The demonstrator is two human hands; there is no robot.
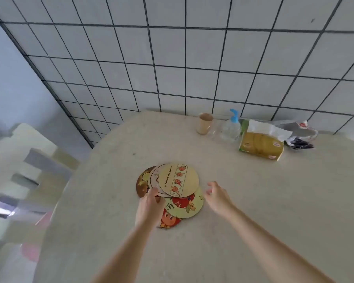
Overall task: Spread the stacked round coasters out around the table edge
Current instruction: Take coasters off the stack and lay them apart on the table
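A loose, overlapping pile of round coasters [173, 193] lies near the middle of the pale tabletop [253, 190], well in from its curved edge; the uppermost, a tan coaster with a strip of small red figures [178, 180], sits at the far side of the pile, overlapping a pale coaster [154, 176] and a dark brown coaster [141, 183] that fan out to the left; a coaster with a big red fruit [187, 204] shows nearer the camera, and under it an orange cartoon coaster [169, 220] pokes out at the near edge; the left hand [149, 205] lies over the left side of the pile, its fingertips resting on the rims of the pale and brown coasters, and whether its grip is pinching one or only pressing down cannot be told; the right hand [218, 196] hovers just to the right of the pile, its grip loosely spread, fingers curled and blurred, holding nothing; at the far side of the tabletop, against the tiled wall [192, 58], stand a beige cup [204, 123], a clear pump bottle with a blue top [231, 128], a yellow-green tissue pack [261, 142] with tissue sticking out, and a crumpled plastic bag [300, 133]; a pale chair [35, 160] stands to the left, beside the tabletop's edge.
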